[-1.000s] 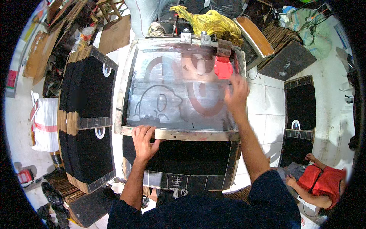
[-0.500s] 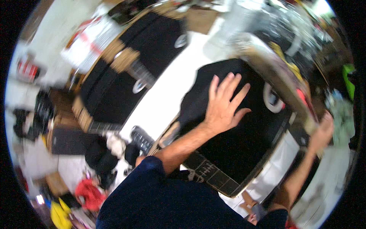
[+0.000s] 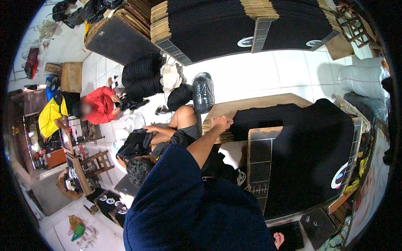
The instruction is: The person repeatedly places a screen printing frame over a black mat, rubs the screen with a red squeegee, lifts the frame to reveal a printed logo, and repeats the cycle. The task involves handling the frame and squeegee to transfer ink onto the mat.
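My left hand (image 3: 222,123) is closed at the near left corner of a stack of thin wooden boards (image 3: 217,137). Its fingers curl over the edge beside black fabric. Black cloth (image 3: 307,138) covers the board surface to the right, with a white round eye-like print (image 3: 340,175) near its right edge. A dark strip marked with lines (image 3: 259,171) runs along the board's left side. At the bottom edge my right hand (image 3: 278,239) shows only in part, low beside my body, its fingers loosely bent and nothing visible in them.
More stacked boards with black cloth (image 3: 209,31) stand across the white tiled floor (image 3: 276,71). A seated person (image 3: 140,167) handles black cloth at my left; beyond are people in red (image 3: 100,104) and yellow (image 3: 50,119). A black-wrapped roll (image 3: 203,92) stands near the stack.
The view has swung round. My left hand has gone from spread over the black cloth to the stack's corner. My right hand has left the cloth-covered board's far side and dropped low beside my body.
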Demonstrator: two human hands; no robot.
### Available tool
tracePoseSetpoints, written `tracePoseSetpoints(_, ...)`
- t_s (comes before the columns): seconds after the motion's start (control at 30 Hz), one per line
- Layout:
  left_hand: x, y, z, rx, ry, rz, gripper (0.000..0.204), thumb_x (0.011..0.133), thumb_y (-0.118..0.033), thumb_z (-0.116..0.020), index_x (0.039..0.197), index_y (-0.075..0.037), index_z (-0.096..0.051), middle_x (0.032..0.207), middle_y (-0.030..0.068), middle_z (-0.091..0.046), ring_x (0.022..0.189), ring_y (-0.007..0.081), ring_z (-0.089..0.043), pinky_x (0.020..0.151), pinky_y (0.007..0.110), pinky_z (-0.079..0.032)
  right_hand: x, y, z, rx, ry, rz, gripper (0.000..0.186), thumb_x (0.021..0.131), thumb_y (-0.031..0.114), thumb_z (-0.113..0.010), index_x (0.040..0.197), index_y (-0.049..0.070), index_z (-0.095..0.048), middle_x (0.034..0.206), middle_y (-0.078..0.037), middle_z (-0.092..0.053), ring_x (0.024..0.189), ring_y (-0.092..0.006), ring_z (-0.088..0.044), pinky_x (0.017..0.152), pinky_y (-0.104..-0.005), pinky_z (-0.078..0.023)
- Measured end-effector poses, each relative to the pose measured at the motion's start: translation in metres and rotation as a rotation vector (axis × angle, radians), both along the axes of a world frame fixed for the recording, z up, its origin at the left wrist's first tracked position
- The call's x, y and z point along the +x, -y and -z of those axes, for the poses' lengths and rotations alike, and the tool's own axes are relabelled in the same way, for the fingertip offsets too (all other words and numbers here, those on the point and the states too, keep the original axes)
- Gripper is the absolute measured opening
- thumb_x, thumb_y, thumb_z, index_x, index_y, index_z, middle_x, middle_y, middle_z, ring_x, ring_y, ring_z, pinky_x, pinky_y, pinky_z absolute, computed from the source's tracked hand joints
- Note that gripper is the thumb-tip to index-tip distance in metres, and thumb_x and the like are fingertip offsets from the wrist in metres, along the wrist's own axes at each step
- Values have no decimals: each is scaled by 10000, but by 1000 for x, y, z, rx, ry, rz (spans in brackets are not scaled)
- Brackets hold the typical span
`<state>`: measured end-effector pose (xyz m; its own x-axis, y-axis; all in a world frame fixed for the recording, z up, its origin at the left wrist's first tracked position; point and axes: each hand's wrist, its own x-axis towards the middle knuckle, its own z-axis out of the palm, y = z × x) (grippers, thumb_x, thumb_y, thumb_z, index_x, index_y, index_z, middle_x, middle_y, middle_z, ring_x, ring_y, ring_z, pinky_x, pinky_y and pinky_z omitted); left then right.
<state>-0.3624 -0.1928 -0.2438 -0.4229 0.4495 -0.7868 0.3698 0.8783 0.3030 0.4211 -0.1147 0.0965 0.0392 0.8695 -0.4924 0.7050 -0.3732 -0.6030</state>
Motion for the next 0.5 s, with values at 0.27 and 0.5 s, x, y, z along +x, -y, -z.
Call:
tracePoseSetpoints(0.27, -1, 18, 5, 168, -376, 471, 400, 1050, -406, -520, 1401, -260, -644, 1226, 119, -693, 1241, 297, -574, 1085, 476, -374, 90, 29, 157, -298, -972, 476, 738, 963, 523, -624, 1513, 61, -455, 1420, -136, -596, 1211, -340, -626, 981, -502, -520)
tracePoseSetpoints(0.5, -4, 32, 34, 288, -474, 326, 301, 988, -267, -583, 1242, -131, -670, 1136, 118, -696, 1072, 333, -676, 928, 491, -507, 31, -15, 126, -87, -561, 373, 655, 986, 435, -577, 1516, 69, -462, 1391, -142, -620, 1203, -334, -634, 993, -480, -514)
